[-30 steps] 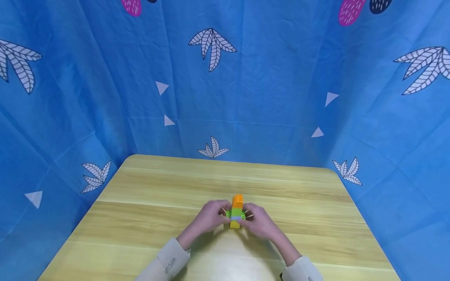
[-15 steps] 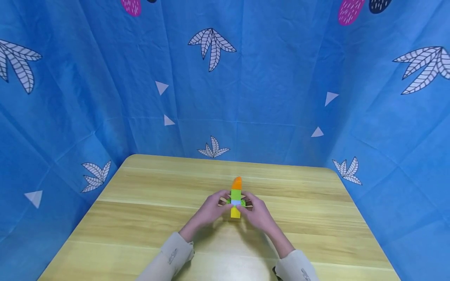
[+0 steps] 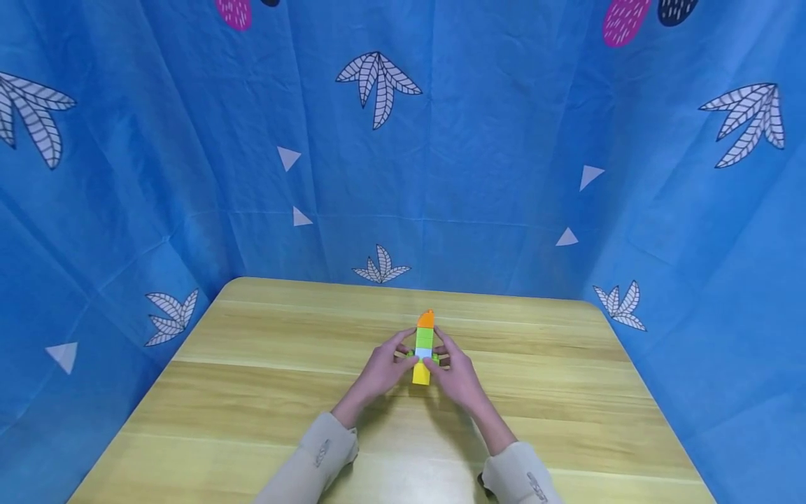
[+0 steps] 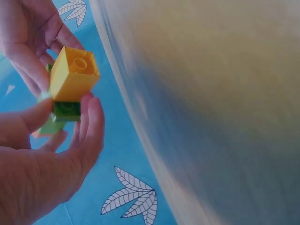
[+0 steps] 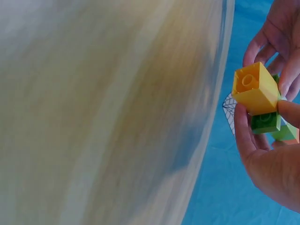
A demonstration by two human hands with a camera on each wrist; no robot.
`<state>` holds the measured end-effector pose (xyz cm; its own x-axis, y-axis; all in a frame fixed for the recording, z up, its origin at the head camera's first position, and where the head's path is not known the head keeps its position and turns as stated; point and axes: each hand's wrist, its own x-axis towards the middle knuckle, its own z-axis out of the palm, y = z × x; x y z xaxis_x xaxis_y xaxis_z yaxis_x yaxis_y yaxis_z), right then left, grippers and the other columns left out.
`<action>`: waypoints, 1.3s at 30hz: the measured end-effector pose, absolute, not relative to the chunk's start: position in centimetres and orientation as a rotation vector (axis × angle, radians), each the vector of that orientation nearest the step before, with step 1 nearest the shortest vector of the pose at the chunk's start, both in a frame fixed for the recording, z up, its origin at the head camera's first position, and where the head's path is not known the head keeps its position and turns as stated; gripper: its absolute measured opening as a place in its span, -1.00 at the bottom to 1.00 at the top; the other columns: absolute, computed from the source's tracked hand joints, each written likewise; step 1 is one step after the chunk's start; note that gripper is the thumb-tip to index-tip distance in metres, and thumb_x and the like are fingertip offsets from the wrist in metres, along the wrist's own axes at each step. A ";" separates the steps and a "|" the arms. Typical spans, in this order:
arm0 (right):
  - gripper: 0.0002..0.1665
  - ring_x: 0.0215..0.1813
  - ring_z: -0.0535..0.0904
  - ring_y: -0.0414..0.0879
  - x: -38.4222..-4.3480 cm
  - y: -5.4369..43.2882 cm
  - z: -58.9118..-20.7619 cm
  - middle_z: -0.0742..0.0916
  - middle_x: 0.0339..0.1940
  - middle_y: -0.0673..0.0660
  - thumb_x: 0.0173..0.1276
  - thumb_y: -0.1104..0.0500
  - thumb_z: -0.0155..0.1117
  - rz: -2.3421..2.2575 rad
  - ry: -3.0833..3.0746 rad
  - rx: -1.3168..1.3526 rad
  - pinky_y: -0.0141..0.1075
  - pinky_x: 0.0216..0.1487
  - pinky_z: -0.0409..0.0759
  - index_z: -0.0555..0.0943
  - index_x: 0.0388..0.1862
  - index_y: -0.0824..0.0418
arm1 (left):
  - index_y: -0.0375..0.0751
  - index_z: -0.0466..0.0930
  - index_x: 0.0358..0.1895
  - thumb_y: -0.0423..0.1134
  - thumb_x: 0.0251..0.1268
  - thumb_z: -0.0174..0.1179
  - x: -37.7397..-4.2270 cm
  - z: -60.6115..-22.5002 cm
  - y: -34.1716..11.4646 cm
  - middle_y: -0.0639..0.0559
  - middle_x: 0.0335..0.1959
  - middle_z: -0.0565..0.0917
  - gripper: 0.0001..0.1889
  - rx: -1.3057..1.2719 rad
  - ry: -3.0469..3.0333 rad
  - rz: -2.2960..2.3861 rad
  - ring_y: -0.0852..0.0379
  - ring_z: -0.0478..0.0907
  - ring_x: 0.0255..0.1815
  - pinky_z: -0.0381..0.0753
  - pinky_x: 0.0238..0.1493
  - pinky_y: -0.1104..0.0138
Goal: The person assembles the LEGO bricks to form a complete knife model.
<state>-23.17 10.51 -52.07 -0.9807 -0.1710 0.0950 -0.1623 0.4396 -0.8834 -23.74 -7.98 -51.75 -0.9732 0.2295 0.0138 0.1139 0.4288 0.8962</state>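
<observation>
A stack of toy building bricks [image 3: 425, 338] is lifted above the table between both hands. From the top it runs orange and curved, green, light blue, then a yellow brick [image 3: 421, 374], with a small green brick sticking out on each side. My left hand [image 3: 381, 369] grips its left side, thumb in front and fingers behind. On the opposite side, my right hand [image 3: 457, 378] holds it the same way. Both wrist views show the hollow underside of the yellow brick [image 4: 75, 75] and a dark green brick [image 5: 266, 123] beside it. Fingers partly cover the middle bricks.
A wooden table [image 3: 252, 392] with rounded far corners lies under the hands. Blue cloth [image 3: 491, 140] printed with white leaves and triangles hangs behind it and along both sides.
Both hands have raised the brick stack and moved it away from me. Its orange top has tilted farther back, and more of the front face shows.
</observation>
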 end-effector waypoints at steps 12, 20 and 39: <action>-0.16 -0.10 0.71 0.01 -24.0 10.4 -52.7 0.71 0.14 0.34 0.49 0.24 0.31 -1.645 2.572 -0.266 -0.23 -0.14 0.80 0.21 0.66 0.12 | -0.01 0.27 0.60 -0.21 0.52 0.23 -24.4 -51.8 -7.7 -0.28 0.24 0.60 -0.35 0.238 2.545 1.509 0.00 0.67 -0.04 0.75 -0.07 0.21; -0.15 -0.04 0.70 0.05 -24.2 10.2 -52.9 0.68 0.17 0.37 0.48 0.26 0.30 -1.635 2.523 -0.242 -0.22 -0.11 0.81 0.19 0.66 0.19 | -0.02 0.29 0.58 -0.24 0.46 0.28 -24.4 -51.8 -7.8 -0.27 0.23 0.62 -0.33 0.206 2.543 1.458 0.01 0.65 -0.06 0.71 -0.17 0.25; -0.17 0.26 0.62 0.27 -24.4 10.2 -53.3 0.67 0.24 0.39 0.45 0.29 0.34 -1.545 2.566 -0.289 -0.10 0.11 0.77 0.22 0.60 0.36 | 0.00 0.28 0.59 -0.31 0.45 0.27 -24.6 -52.1 -8.0 -0.28 0.28 0.58 -0.31 0.247 2.514 1.412 -0.01 0.64 -0.09 0.68 -0.30 0.29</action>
<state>-24.44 10.16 -53.26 -0.9727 -0.2315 -0.0148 -0.0953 0.4568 -0.8845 -24.63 -7.97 -52.05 -0.9551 0.2657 -0.1309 0.0264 0.5166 0.8558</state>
